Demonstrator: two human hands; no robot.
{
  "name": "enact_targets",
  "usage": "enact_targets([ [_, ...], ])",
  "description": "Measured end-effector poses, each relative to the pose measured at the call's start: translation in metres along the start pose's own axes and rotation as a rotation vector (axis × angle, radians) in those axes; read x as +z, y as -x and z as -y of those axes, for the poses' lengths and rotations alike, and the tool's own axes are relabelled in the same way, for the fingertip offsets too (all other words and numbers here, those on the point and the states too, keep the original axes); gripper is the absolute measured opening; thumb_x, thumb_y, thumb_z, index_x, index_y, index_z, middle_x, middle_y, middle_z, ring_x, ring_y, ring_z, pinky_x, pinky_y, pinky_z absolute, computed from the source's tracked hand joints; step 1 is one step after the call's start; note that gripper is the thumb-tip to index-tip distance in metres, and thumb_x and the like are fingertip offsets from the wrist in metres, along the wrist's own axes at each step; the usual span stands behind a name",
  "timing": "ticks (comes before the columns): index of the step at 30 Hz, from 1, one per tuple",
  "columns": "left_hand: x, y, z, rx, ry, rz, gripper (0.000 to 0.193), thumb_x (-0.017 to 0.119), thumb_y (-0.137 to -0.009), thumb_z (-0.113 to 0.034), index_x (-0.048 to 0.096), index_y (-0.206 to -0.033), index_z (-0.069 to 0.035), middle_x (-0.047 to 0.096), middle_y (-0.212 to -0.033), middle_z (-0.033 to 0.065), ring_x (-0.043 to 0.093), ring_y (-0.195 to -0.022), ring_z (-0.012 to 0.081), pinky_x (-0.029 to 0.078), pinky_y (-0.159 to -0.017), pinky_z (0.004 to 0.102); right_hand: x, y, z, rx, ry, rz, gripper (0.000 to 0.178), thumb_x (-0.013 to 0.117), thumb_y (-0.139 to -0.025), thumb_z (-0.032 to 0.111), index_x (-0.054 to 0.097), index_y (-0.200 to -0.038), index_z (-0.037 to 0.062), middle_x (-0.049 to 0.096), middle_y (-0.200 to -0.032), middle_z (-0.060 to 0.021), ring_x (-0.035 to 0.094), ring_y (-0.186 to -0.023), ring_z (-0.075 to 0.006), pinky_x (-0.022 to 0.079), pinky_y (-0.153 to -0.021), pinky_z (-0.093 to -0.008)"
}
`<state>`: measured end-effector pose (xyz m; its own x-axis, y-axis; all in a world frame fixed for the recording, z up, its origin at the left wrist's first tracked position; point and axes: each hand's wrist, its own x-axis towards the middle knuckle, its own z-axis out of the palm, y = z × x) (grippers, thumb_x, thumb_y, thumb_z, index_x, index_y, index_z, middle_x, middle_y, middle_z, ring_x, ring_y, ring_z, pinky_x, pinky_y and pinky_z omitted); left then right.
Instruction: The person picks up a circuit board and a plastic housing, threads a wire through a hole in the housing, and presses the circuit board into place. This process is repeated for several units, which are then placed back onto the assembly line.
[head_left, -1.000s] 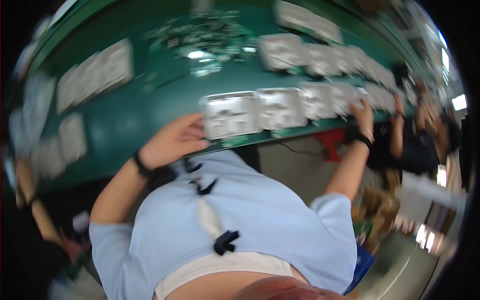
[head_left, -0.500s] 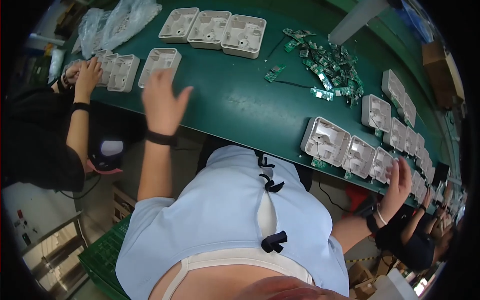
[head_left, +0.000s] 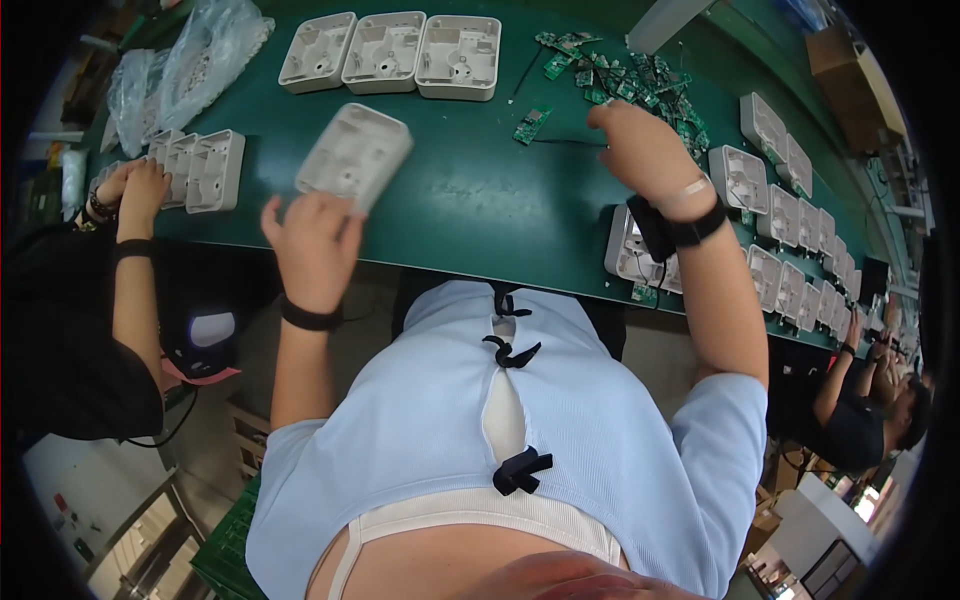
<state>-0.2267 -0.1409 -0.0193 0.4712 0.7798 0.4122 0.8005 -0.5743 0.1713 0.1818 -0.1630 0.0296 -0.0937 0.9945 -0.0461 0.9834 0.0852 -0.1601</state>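
Note:
My left hand (head_left: 315,250) is closed on the near edge of a white plastic housing (head_left: 357,155), an open-topped box with rounded corners. The housing is tilted and smeared by motion above the green table. At the edge of a heap of green circuit boards (head_left: 640,85), my right hand (head_left: 645,150) hovers palm down with bent fingers apart; nothing shows in them. Left of its fingers lies a single circuit board (head_left: 533,124), whose black cable runs toward the hand. Below my right wrist stands another white housing (head_left: 628,245), partly hidden by the forearm.
Three white housings (head_left: 458,60) stand in a row at the far side of the green table (head_left: 470,220). More housings (head_left: 740,180) line the right. A co-worker's hands (head_left: 140,190) touch housings at the left, near clear plastic bags (head_left: 205,65). A grey post (head_left: 665,25) rises behind the boards.
My left hand has taken hold of the housing and shifted it rightward, tilting it. My right hand has moved from the near right housings up and left to the circuit boards.

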Motion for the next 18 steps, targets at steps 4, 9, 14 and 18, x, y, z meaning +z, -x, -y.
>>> enact_targets([
  [4, -0.003, 0.006, -0.042, 0.115, 0.173, 0.056, 0.016, 0.082, -0.080, -0.014, 0.072, -0.094, -0.014, 0.066, -0.094, -0.0007, 0.065, -0.097, 0.0215, 0.033, -0.107, 0.0559, 0.037, -0.029, -0.027, -0.089, 0.091, 0.084, 0.023, 0.070, -0.079, 0.003, 0.072, -0.103, 0.0037, 0.072, -0.099, -0.0185, 0.070, -0.095, -0.0411, 0.058, -0.080, -0.0479],
  [9, 0.003, 0.005, -0.067, 0.285, 0.279, 0.102, 0.015, 0.080, -0.080, -0.011, 0.073, -0.093, -0.014, 0.066, -0.094, -0.0021, 0.065, -0.096, 0.0187, 0.035, -0.104, 0.0525, 0.038, -0.041, -0.033, -0.001, 0.068, 0.371, 0.024, 0.077, -0.079, 0.005, 0.072, -0.102, 0.0041, 0.073, -0.105, -0.0142, 0.072, -0.093, -0.0313, 0.058, -0.077, -0.0408],
  [14, 0.020, 0.015, -0.059, 0.329, 0.321, 0.138, 0.028, 0.083, -0.078, -0.011, 0.072, -0.104, -0.013, 0.067, -0.106, 0.0019, 0.064, -0.106, 0.0219, 0.035, -0.106, 0.0519, -0.004, -0.015, -0.017, 0.272, -0.976, 0.368, 0.013, 0.071, -0.093, 0.009, 0.070, -0.105, 0.0039, 0.074, -0.106, -0.0087, 0.072, -0.087, -0.0186, 0.058, -0.068, -0.0318],
  [18, 0.023, 0.008, -0.067, 0.122, 0.418, 0.074, 0.067, 0.090, -0.070, -0.017, 0.062, -0.130, -0.010, 0.062, -0.126, 0.0116, 0.058, -0.121, 0.0324, 0.034, -0.111, 0.0529, 0.003, 0.017, 0.004, 0.426, -1.999, 0.226, 0.011, 0.068, -0.100, 0.011, 0.068, -0.109, 0.0037, 0.073, -0.107, -0.0061, 0.071, -0.089, -0.0158, 0.058, -0.072, -0.0265],
])
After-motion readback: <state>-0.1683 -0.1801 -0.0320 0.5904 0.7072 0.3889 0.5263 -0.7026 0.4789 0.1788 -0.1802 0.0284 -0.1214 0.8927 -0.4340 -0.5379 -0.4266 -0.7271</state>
